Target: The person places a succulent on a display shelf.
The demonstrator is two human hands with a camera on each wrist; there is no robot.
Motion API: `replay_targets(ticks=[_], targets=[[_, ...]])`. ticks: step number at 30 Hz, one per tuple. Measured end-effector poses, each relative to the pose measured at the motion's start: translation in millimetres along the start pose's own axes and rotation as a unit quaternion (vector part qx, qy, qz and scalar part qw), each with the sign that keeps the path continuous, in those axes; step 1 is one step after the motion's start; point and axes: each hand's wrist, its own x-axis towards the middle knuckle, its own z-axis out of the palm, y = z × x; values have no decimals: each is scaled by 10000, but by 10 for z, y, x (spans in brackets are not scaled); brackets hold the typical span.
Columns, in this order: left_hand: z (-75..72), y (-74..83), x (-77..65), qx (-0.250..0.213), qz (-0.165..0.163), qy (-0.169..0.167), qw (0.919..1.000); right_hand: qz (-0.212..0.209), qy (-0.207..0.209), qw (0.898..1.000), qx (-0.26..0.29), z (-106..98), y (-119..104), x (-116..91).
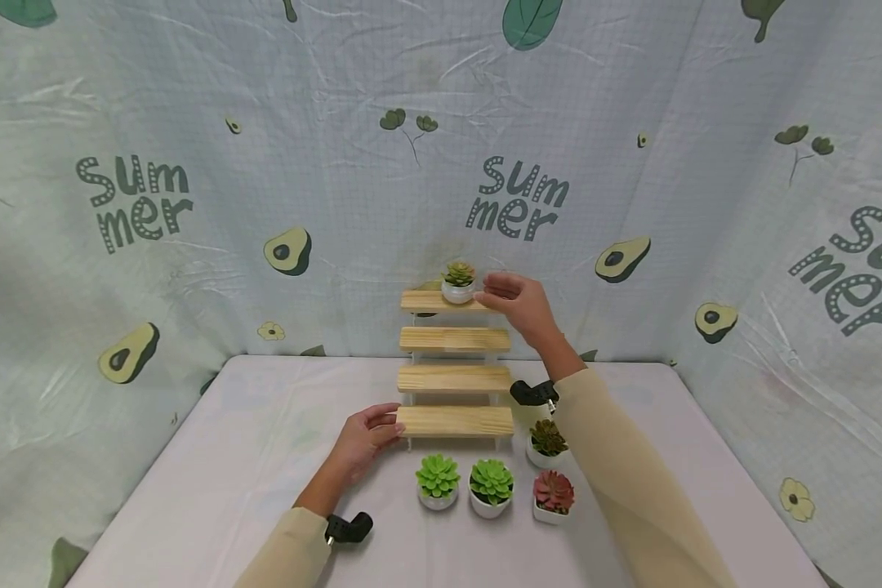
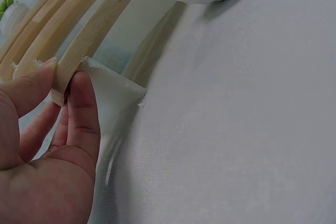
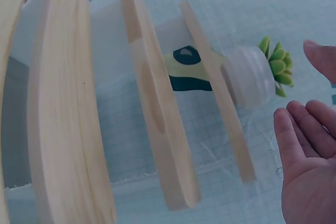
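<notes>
Currently, left hand (image 1: 365,438) pinches the stand's (image 1: 452,378) lowest step (image 1: 456,421); right hand (image 1: 522,305), wide and empty near its top, might brush the potted succulent (image 1: 458,291) over.

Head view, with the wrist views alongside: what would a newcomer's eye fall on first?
Probably the stepped wooden rack standing on the table, with one small potted succulent alone on its top board. The right hand is just right of that plant, while the left hand pinches the left end of the lowest board. Next, perhaps, the red succulent in front, right of two bright green ones.
</notes>
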Motion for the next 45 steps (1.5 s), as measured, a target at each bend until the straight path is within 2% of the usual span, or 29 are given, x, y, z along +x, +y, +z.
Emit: replay_targets(ticks=[10,14,19,28,34,40,45], targets=[[8,10,-5,175,93,-50,9998,-218,-94,9995,218,-119,-71,-312],[12,13,-4,190,34,26,9998,-253,-137,9990,346,-155,-57,-460],[16,8,-4,218,-8,92,9997,-253,-83,9991,325,-192,-30,-649],[0,18,-25,227,107,-108,9996,-265,23,9991,340,-278,87,-982],[-1,27,-1,267,33,-72,9996,-277,176,9987,392,-293,169,-1241],[-3,35,9,358,19,-59,9993,-164,464,9983,319,-307,258,-1506],[-9,29,7,340,34,-107,9994,154,579,9981,127,-295,325,-1759]])
